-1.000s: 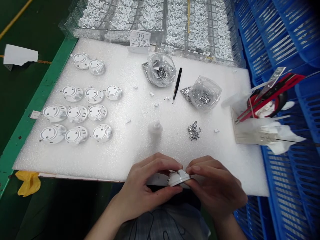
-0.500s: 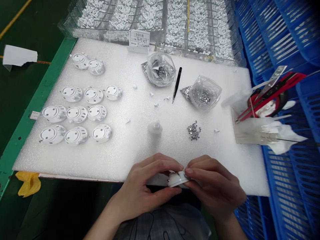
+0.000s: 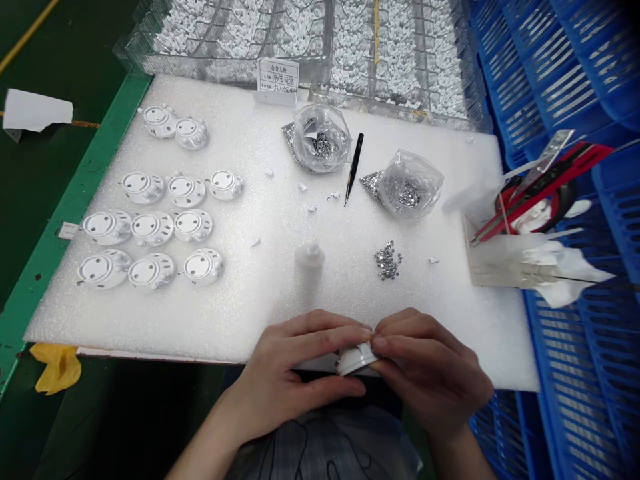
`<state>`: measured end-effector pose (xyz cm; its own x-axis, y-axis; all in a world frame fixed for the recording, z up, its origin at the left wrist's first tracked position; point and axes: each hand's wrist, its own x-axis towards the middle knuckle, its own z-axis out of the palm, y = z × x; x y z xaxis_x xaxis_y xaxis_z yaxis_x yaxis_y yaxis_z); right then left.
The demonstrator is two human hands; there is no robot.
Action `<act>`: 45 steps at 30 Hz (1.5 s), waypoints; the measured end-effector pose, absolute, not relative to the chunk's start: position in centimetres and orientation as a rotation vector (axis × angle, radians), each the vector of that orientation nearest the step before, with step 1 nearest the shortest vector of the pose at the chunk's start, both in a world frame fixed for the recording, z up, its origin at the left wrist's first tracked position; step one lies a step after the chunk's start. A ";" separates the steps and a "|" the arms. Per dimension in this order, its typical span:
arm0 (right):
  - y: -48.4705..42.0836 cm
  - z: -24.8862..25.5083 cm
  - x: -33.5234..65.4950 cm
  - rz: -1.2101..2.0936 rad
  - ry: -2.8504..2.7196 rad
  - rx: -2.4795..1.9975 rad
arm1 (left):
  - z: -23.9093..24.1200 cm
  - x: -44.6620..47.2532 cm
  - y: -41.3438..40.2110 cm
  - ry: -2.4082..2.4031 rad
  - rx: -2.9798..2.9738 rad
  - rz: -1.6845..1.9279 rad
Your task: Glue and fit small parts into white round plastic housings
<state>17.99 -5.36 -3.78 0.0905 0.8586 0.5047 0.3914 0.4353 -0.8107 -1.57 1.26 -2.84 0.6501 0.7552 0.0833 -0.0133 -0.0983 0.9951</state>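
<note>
My left hand [image 3: 295, 373] and my right hand [image 3: 430, 373] meet at the near edge of the white foam sheet [image 3: 280, 293]. Both pinch one small white round plastic part [image 3: 354, 358] between thumbs and fingertips. The part is mostly hidden by my fingers. Several matching white round parts [image 3: 150, 230] lie in rows on the left of the foam. A small heap of shiny metal bits [image 3: 388, 260] sits just beyond my right hand, and a white cap-like piece [image 3: 310, 255] stands beyond my left.
Two clear bags of metal bits [image 3: 321, 137] [image 3: 411, 183] and black tweezers [image 3: 354, 169] lie mid-foam. Clear trays [image 3: 310, 40] with a label card [image 3: 278, 78] line the back. Blue crates [image 3: 575, 87] stand right, with a tool box [image 3: 520, 260]. A green edge [image 3: 65, 213] runs left.
My fingers have closed in a little over the white part, covering more of it. Nothing else on the foam has moved.
</note>
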 end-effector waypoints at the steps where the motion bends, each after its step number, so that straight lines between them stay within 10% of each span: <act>1: -5.4 -3.9 18.0 0.502 -1.508 -1.146 | -2.8 -1.6 1.3 0.625 1.545 0.711; 45: -5.6 -4.2 18.0 0.642 -1.378 -1.122 | -2.5 -1.9 2.2 0.571 1.430 0.574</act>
<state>17.99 -5.57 -4.19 0.1500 0.8914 0.4277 0.2464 0.3852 -0.8893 -1.91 2.20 -2.46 0.7400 0.6723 -0.0204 -0.0241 0.0567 0.9981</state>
